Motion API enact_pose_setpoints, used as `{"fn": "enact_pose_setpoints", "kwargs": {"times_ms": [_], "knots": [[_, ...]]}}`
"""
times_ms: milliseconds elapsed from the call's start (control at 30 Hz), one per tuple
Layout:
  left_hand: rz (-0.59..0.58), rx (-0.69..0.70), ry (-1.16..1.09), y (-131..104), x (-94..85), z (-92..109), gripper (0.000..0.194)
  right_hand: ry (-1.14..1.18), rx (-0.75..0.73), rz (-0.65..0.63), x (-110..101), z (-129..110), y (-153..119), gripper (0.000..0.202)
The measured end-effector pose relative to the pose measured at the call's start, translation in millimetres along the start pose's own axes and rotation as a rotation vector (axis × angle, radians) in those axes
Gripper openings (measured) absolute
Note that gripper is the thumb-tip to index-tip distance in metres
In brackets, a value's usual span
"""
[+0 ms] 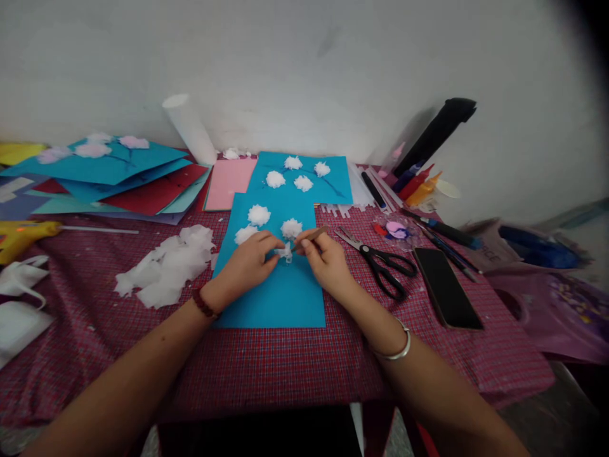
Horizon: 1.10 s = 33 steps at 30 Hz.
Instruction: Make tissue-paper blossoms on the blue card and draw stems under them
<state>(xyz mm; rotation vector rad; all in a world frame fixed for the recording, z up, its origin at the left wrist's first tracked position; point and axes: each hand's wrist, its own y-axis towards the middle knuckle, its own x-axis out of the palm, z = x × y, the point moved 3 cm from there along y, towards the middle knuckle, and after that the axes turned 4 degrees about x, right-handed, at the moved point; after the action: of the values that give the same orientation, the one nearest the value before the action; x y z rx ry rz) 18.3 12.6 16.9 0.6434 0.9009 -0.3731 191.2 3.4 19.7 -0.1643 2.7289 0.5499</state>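
Note:
In the head view my left hand [252,257] pinches a small crumpled piece of white tissue paper [286,252] over a blue sheet of paper [276,304]. Closed around a thin brownish stick [320,232], my right hand [327,259] brings the stick's lower end up to that tissue. Whether the stick touches it I cannot tell. White ruffled paper puffs sit on the same sheet: one [292,228] just above the fingers and two more, including this puff [259,215], at upper left. Behind lies another blue sheet [304,198] with several puffs on drawn dark branches.
A heap of white tissue pieces [174,266] lies left, near a yellow glue gun [28,236] and stacked coloured papers [128,187]. To the right are black-handled scissors [380,260], a phone [447,289], a cutter [373,190] and paint tubes [421,184]. A white roll [190,130] leans against the wall.

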Motion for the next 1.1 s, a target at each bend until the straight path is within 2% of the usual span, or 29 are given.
{"fn": "enact_pose_setpoints", "kwargs": {"times_ms": [100,167,300,467,600,733,867,1100], "knots": [[-0.026,0.18,0.013,5.5,-2.9,8.6,0.02,0.135,0.064,0.063,-6.3,2.8,0.5,0.013],[-0.05,0.232,0.038,10.0,-4.4,11.9,0.022,0.205,0.102,0.125,-11.1,2.7,0.2,0.013],[-0.125,0.247,0.056,18.6,-6.2,14.8,0.031,0.277,0.148,0.181,-17.3,0.5,-1.4,0.011],[-0.291,0.265,0.073,27.2,-6.1,15.7,0.041,0.292,0.166,0.185,-22.9,2.0,-1.3,0.01],[-0.376,0.252,0.078,33.1,-5.7,11.5,0.031,0.285,0.185,0.194,-27.5,7.1,0.2,0.011],[-0.366,0.249,0.056,38.9,-4.7,6.1,0.016,0.296,0.197,0.179,-27.6,9.5,0.0,0.012],[-0.314,0.249,0.057,42.7,-1.9,1.2,0.016,0.335,0.219,0.147,-22.5,8.0,-3.1,0.014],[-0.303,0.236,0.079,40.9,3.7,-2.2,0.018,0.368,0.202,0.031,-9.4,8.0,-8.2,0.015]]}}
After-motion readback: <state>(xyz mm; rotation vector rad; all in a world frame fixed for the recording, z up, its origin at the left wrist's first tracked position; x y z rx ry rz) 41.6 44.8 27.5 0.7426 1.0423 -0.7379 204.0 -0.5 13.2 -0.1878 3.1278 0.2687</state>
